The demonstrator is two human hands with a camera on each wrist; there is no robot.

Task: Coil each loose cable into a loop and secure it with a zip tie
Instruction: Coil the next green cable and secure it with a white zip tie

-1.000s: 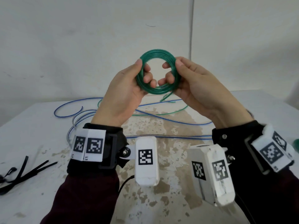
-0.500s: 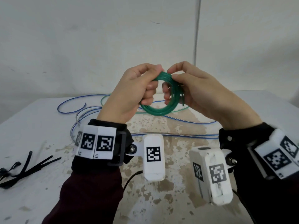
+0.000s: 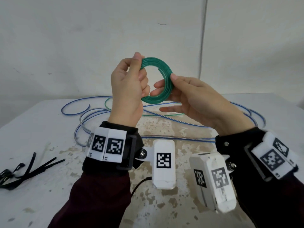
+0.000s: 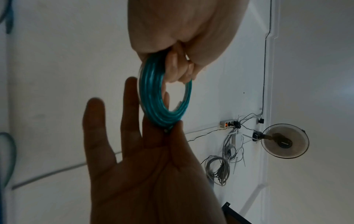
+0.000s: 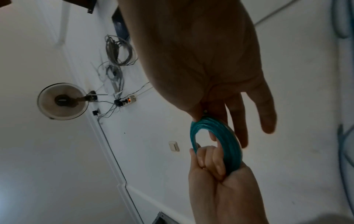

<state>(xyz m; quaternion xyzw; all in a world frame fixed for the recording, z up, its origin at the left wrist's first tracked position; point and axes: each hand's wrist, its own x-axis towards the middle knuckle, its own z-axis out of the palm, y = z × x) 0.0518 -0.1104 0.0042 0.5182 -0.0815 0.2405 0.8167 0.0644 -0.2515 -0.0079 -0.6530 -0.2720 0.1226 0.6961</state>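
Observation:
A green cable coil (image 3: 164, 66) of several turns is held up in the air above the table (image 3: 41, 129), facing me. My left hand (image 3: 139, 68) grips its left side, thumb on the outer rim and fingers curled through the hole. My right hand (image 3: 166, 82) pinches the right side between thumb and index finger, its other fingers stretched out below. The left wrist view shows the coil (image 4: 153, 106) between both hands; the right wrist view shows the coil (image 5: 228, 144) as well. A cable end shows on the inner turn. No zip tie is on the coil.
Black zip ties (image 3: 24, 170) lie at the table's left edge. Loose blue cables (image 3: 172, 122) and a thin green cable (image 3: 158, 115) sprawl across the back of the table under my hands. A white wall stands close behind.
The coil has risen from a lowered, tilted position and now faces me. My right hand has shifted to a thumb-and-index pinch with its other fingers spread out.

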